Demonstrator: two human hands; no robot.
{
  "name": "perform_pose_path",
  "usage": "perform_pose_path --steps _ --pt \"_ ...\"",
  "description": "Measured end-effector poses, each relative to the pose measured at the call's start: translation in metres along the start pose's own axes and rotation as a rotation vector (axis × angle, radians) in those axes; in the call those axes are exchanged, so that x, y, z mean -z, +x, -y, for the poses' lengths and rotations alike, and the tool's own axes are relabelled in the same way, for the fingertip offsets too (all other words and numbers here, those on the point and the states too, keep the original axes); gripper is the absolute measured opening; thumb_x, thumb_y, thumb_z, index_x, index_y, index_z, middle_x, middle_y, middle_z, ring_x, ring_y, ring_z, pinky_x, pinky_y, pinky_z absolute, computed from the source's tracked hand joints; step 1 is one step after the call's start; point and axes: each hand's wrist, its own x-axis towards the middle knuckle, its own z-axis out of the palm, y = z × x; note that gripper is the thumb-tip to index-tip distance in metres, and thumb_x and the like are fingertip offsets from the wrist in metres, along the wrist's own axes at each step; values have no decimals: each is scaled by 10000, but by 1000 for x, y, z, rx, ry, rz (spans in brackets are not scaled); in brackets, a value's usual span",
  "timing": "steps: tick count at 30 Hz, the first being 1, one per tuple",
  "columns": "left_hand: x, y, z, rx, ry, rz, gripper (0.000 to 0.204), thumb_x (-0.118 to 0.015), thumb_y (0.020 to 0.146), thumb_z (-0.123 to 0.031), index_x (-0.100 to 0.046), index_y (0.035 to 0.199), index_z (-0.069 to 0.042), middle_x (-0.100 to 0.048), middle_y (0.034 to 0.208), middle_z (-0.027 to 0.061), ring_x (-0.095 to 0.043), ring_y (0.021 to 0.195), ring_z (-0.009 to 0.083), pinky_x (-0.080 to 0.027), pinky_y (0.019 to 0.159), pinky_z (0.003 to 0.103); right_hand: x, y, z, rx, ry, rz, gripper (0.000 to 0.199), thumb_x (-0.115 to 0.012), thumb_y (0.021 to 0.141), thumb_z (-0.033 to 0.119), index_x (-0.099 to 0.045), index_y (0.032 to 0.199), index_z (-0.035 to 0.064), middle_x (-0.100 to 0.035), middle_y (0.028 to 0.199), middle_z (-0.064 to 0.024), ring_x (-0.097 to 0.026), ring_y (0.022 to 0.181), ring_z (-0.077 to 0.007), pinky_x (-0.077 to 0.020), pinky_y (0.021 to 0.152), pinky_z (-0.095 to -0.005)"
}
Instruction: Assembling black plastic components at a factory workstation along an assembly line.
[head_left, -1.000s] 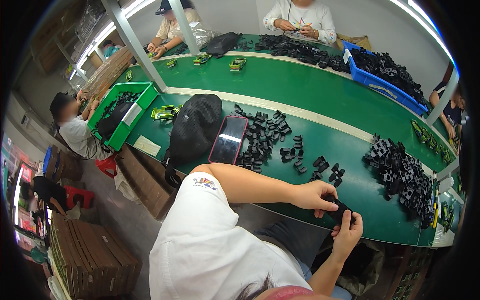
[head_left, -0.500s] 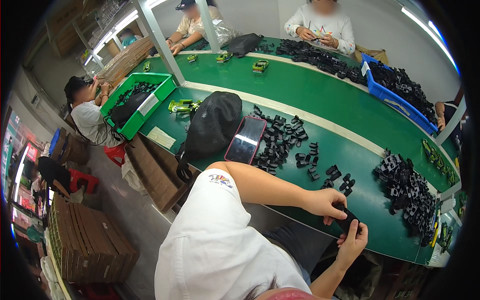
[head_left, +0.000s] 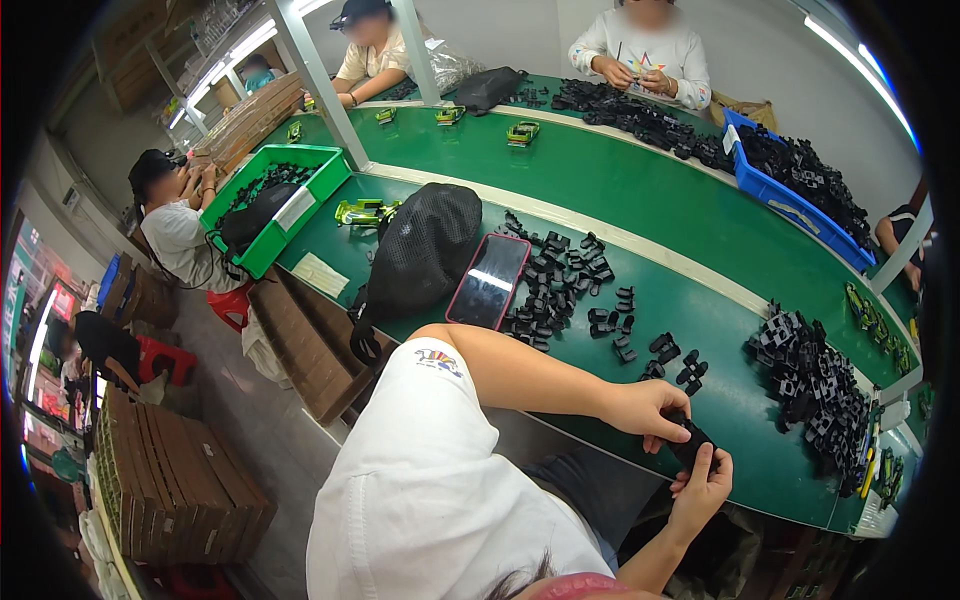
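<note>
At the near edge of the green table, both my hands are closed on one small black plastic part (head_left: 690,446). My left hand (head_left: 654,411) grips its upper end, thumb lying along it. From below, my right hand (head_left: 703,486) pinches the lower end between thumb and fingers. The fingers cover much of the part, so its exact kind is unclear. Just beyond my left hand lie a few loose black plastic clips (head_left: 660,352). A larger scatter of the same clips (head_left: 562,280) spreads farther left, and a heap of black plastic pieces (head_left: 808,380) stands to the right.
Left of the clips are a phone (head_left: 490,281), a black mesh bag (head_left: 425,245) and a green bin (head_left: 300,222). A blue bin (head_left: 800,212) stands far right. Green pieces (head_left: 521,133) sit on the belt (head_left: 620,170). Several people work around; metal posts (head_left: 325,90) rise from the table.
The black part in my hands has shifted slightly and tilts a little differently. Across the belt, the person at the far left has reached an arm leftward. My grip stays much the same.
</note>
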Motion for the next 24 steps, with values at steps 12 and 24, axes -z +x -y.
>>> perform_pose_path --steps 12,24 --pt "-1 -1 -3 11 14 3 254 -601 866 -203 -510 962 14 -593 702 76 -605 578 129 -490 524 245 1 -1 0 17 5 7 235 -576 893 246 -503 841 30 -492 575 -4 -394 380 -29 -297 328 -157" --pt "-1 0 -1 7 -17 4 247 -605 861 -176 -495 930 34 -585 750 88 -614 579 144 -522 509 250 1 0 2 -4 -9 23 238 -580 891 250 -502 837 31 -492 585 0 -408 391 -30 -308 328 -156"
